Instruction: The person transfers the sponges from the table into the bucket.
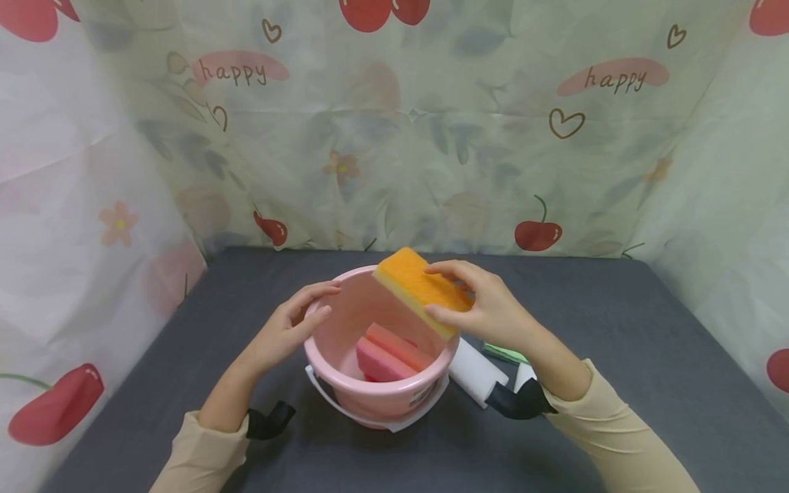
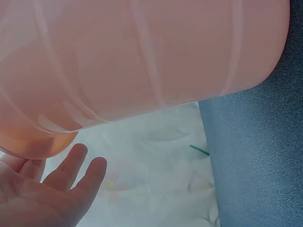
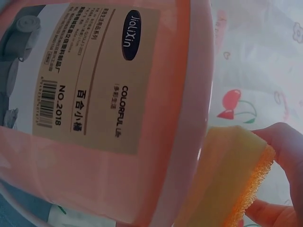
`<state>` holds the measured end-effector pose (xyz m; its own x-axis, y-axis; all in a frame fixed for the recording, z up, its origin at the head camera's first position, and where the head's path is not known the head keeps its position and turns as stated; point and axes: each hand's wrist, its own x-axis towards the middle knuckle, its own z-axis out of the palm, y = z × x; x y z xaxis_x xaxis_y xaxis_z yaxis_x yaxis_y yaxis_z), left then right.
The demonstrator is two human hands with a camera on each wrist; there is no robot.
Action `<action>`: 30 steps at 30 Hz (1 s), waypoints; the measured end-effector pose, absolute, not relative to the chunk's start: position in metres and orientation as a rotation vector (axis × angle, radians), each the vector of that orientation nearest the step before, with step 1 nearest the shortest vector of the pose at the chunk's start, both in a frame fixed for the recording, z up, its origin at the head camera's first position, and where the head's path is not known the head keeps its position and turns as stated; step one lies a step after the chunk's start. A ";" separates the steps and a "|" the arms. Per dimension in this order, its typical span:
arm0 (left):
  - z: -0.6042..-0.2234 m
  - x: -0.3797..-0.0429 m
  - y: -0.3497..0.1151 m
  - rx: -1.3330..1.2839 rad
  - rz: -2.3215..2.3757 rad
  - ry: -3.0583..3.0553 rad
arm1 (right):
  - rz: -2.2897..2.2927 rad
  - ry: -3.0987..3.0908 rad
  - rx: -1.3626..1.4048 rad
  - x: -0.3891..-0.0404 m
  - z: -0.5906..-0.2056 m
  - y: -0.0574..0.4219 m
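Note:
A pink plastic bucket (image 1: 382, 387) stands upright on the table, its white handle hanging down at the front. My right hand (image 1: 493, 301) grips an orange-and-yellow sponge (image 1: 409, 270) between thumb and fingers, tilted over the bucket's right rim. In the right wrist view, part of the sponge (image 3: 222, 170) is hidden behind the rim. With relaxed, spread fingers, my left hand (image 1: 290, 329) rests on the left rim. Inside the bucket lie a pink block (image 1: 382, 361) and an orange-red block (image 1: 397, 346), both sponge-like.
Right of the bucket lies a white roll-shaped thing (image 1: 476, 370). Beyond it are a green flat thing (image 1: 504, 352) and another white piece (image 1: 524, 375), partly covered by my right wrist. Cherry-patterned curtains (image 1: 413, 150) enclose the dark table (image 1: 259, 274) at the back and sides.

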<state>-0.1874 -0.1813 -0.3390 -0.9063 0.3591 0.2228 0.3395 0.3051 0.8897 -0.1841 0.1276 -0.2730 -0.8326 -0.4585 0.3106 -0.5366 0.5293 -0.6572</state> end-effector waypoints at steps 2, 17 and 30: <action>-0.339 -0.187 -0.181 0.673 1.708 2.528 | 1.206 -2.663 0.872 -0.184 -0.273 0.126; -0.339 -0.187 -0.181 0.673 1.706 2.529 | 1.255 -2.662 0.944 -0.185 -0.275 0.115; -0.338 -0.187 -0.181 0.676 1.706 2.530 | 1.347 -2.672 0.969 -0.189 -0.280 0.107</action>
